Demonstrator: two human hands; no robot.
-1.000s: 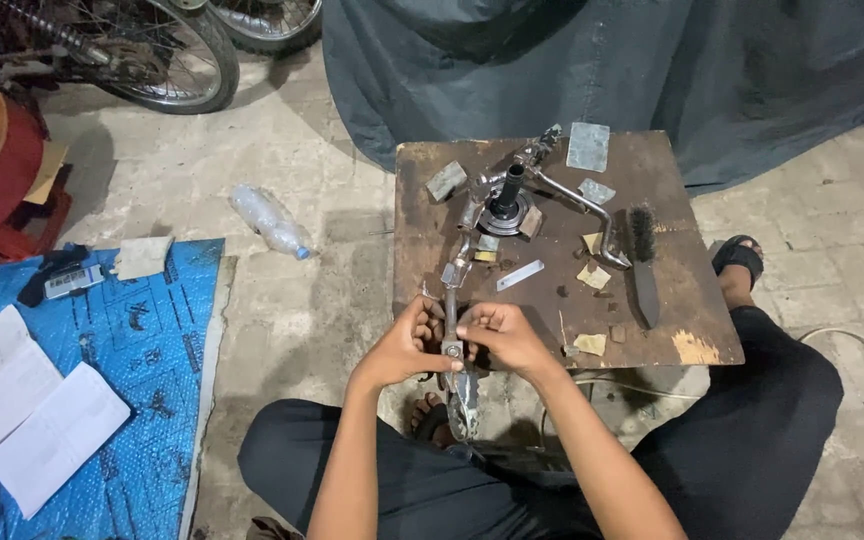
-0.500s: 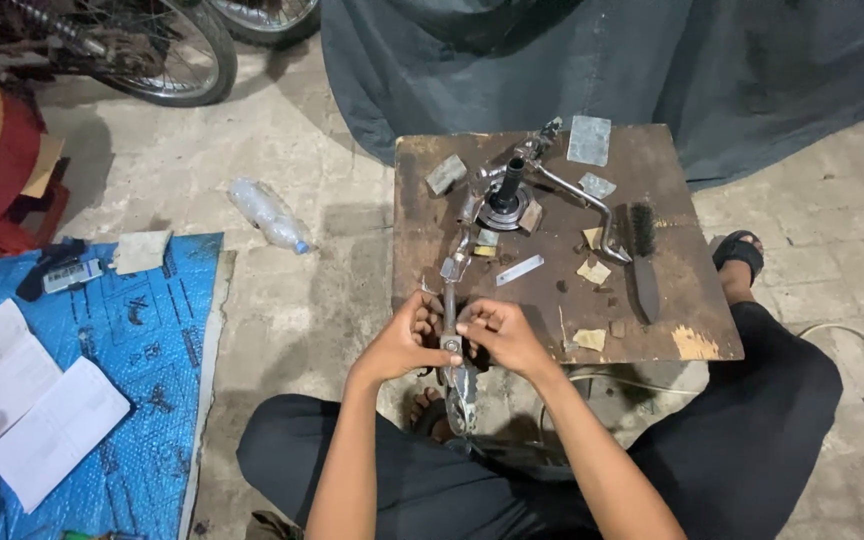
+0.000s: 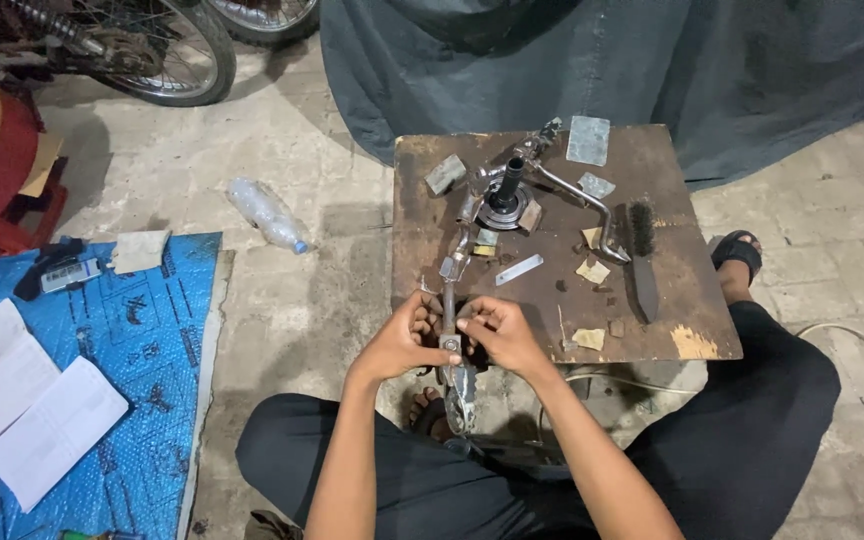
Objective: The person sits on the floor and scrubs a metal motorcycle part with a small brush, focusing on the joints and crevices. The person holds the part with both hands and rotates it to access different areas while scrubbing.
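Left hand: we see our left hand (image 3: 404, 340) curled, fingers pinching the long metal part (image 3: 449, 320) from its left side.
Right hand: our right hand (image 3: 502, 332) is curled too, thumb and fingertips pinching the same part from the right, just opposite the left hand.
Metal part: it is a slim metal rod-like piece with a shiny lower end; we hold it upright-to-slanted at the near edge of the desk (image 3: 692, 310), its lower end hanging down over our lap.
Desk: we sit at a small, worn brown wooden board.
On the desk: a round metal hub with a black shaft (image 3: 505, 200) stands near the far middle, a bent metal lever (image 3: 582, 205) runs from it to the right, a black wire brush (image 3: 642, 255) lies just beside that, and small scraps of sandpaper (image 3: 592, 270) lie scattered.
Floor: a clear plastic bottle (image 3: 267, 213) lies on the concrete to the left, well apart from a blue tarp (image 3: 132, 340) with white papers (image 3: 32, 410).
Behind: a motorcycle wheel (image 3: 167, 50) and a dark grey cloth (image 3: 602, 60).
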